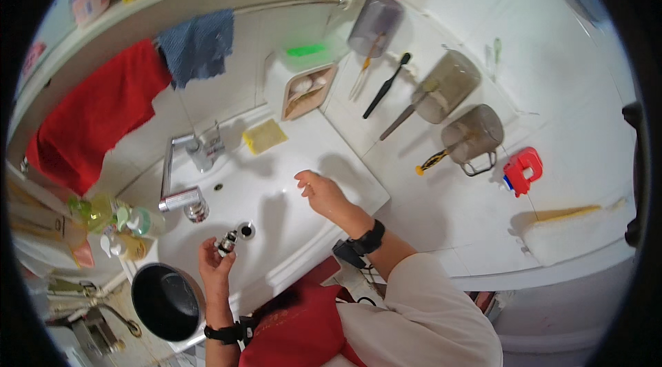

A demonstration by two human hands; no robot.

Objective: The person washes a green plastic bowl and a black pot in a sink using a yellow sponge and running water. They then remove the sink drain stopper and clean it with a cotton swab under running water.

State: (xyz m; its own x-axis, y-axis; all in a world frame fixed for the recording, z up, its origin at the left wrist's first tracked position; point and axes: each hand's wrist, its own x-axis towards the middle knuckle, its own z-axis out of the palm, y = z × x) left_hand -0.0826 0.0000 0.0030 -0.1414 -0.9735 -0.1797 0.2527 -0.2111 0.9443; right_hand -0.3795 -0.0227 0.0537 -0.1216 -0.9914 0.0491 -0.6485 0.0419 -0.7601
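My left hand [217, 261] grips a drain stopper [226, 244] of chrome metal with a dark band, between thumb and fingers. It is held just beside the round drain hole [246, 230] of the white washbasin [269, 176]. Over the basin's right side, my right hand [323, 194] hovers with its fingers loosely curled and a gap between them; I see nothing held there. A chrome faucet [199, 152] with a long jointed spout stands at the back, its outlet head [196, 210] reaching over the basin. Behind the basin, a yellow sponge [265, 136] lies on the rim.
A black bucket [165, 302] stands at the basin's left corner, near pump bottles [126, 247]. Red cloth [103, 113] and blue cloth [199, 46] hang from a rail. Wall cups [447, 85], a black toothbrush [387, 85] and a red holder [523, 170] are at right.
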